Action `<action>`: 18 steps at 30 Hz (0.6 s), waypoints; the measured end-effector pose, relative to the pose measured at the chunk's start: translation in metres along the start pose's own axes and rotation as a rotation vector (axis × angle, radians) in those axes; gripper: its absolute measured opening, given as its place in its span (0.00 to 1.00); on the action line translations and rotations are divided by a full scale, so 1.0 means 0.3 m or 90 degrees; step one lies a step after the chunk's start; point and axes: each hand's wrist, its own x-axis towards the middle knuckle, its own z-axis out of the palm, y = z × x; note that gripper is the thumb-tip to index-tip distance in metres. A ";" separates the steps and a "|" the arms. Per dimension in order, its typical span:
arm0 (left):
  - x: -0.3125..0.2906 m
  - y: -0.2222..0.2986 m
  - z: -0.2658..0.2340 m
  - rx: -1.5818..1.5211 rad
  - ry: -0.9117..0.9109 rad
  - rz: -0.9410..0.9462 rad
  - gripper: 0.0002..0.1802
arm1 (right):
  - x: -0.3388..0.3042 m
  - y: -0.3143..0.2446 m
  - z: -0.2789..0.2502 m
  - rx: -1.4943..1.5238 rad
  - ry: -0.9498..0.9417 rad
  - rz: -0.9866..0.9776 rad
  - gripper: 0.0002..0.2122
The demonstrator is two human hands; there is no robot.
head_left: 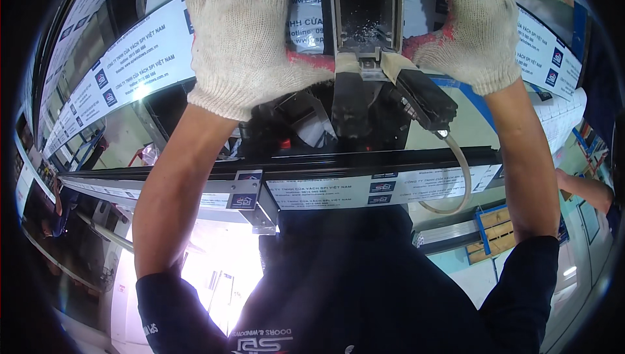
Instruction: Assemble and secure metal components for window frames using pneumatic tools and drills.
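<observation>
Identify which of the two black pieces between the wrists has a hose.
The right black piece: a pale hose leaves its lower end. The left piece shows none.

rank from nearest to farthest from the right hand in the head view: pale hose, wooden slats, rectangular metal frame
From the right hand:
1. rectangular metal frame: left, beside the thumb
2. pale hose: below
3. wooden slats: lower background
</observation>
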 end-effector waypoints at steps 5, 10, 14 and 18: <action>-0.011 -0.020 -0.010 0.047 0.012 0.008 0.61 | 0.008 -0.009 0.002 0.004 0.014 -0.010 0.53; -0.050 -0.052 0.017 0.012 -0.017 -0.013 0.63 | 0.018 -0.017 -0.008 0.001 0.009 -0.010 0.51; -0.054 -0.053 0.028 0.024 -0.018 -0.022 0.65 | -0.007 -0.022 0.018 0.042 -0.003 0.057 0.45; -0.053 -0.044 0.027 0.008 -0.009 -0.027 0.67 | -0.016 -0.025 0.029 0.046 0.031 0.075 0.43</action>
